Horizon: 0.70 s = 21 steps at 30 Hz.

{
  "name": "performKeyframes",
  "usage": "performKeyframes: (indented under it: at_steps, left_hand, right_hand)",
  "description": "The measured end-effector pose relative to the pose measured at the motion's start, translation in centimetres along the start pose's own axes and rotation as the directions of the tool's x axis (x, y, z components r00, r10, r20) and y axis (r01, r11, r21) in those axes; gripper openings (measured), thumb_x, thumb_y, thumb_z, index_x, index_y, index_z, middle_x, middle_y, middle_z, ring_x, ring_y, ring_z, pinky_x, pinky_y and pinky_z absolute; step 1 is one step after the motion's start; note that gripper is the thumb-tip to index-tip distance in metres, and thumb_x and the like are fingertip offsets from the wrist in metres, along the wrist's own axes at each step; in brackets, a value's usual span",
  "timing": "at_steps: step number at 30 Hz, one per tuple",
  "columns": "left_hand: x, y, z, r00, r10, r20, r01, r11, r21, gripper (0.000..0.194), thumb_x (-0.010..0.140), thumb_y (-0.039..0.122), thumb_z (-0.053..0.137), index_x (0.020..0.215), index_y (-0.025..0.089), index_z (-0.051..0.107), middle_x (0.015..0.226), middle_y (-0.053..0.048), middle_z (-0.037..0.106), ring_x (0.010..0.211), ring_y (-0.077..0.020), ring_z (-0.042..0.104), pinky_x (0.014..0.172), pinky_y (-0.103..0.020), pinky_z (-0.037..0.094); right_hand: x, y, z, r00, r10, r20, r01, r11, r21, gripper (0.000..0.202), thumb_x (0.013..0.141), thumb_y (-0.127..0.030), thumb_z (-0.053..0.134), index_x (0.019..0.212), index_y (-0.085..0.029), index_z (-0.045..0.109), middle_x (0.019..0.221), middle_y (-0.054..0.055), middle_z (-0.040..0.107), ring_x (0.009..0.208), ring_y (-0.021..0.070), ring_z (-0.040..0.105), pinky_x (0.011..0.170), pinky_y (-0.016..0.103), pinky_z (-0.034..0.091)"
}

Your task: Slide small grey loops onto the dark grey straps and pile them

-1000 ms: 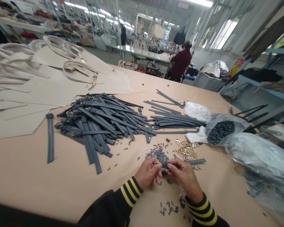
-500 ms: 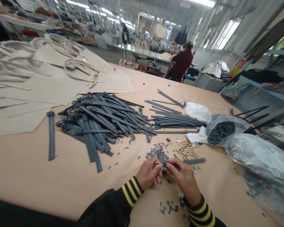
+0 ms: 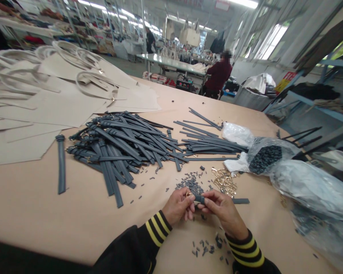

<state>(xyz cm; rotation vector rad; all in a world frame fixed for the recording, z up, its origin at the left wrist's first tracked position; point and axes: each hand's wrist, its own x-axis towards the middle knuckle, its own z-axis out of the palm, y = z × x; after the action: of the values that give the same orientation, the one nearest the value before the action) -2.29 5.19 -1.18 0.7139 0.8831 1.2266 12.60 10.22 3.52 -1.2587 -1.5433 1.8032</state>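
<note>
While the left hand (image 3: 178,206) and right hand (image 3: 225,214) pinch a grey strap (image 3: 199,199) above the tabletop (image 3: 85,224), gold fittings (image 3: 224,181) lie at two o'clock from them, piled straps (image 3: 122,146) at ten.

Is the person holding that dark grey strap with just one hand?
No, the left hand and the right hand both grip the dark grey strap.
</note>
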Motion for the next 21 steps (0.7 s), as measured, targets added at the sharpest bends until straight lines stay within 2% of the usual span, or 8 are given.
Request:
performKeyframes:
  at_steps: [6,11,16,21]
  left_hand:
    - [-0.14,-0.01,0.19,1.0,0.01,0.003,-0.01,0.998,0.057,0.025,0.076,0.037,0.05,0.07,0.015,0.04,0.049,0.004,0.055,0.032,-0.0051,0.049,0.027,-0.011,0.034]
    - [-0.01,-0.13,0.24,0.997,0.034,-0.065,-0.028,0.995,0.095,0.025,0.076,0.037,0.049,0.07,0.016,0.039,0.047,0.005,0.054,0.029,-0.0055,0.047,0.026,-0.012,0.031]
    - [0.23,-0.62,0.06,0.995,0.043,-0.089,-0.031,0.992,0.124,0.024,0.076,0.037,0.049,0.069,0.016,0.039,0.047,0.006,0.053,0.03,-0.0062,0.048,0.026,-0.012,0.03]
    - [0.08,-0.66,0.03,0.997,0.037,-0.065,-0.03,0.994,0.106,0.023,0.077,0.036,0.048,0.069,0.015,0.041,0.048,0.004,0.054,0.031,-0.0059,0.049,0.027,-0.012,0.032]
  right_hand:
    - [0.04,-0.29,1.0,0.997,-0.049,-0.053,0.041,0.989,-0.141,0.026,0.068,-0.039,0.062,0.076,-0.015,0.057,0.065,0.001,0.063,0.063,0.0145,0.063,0.057,0.024,0.053]
    - [-0.16,-0.28,1.09,0.994,-0.063,-0.087,0.045,0.98,-0.196,0.03,0.07,-0.041,0.06,0.08,-0.013,0.062,0.064,0.002,0.063,0.058,0.0144,0.06,0.052,0.025,0.053]
    - [-0.3,0.07,0.77,0.991,-0.075,-0.109,0.057,0.985,-0.16,0.037,0.067,-0.041,0.063,0.089,-0.012,0.063,0.072,0.007,0.067,0.068,0.0194,0.064,0.064,0.032,0.055]
    - [-0.12,0.63,0.78,0.99,-0.092,-0.109,0.07,0.978,-0.195,0.035,0.068,-0.042,0.062,0.087,-0.013,0.065,0.074,0.008,0.068,0.067,0.0206,0.064,0.062,0.033,0.054]
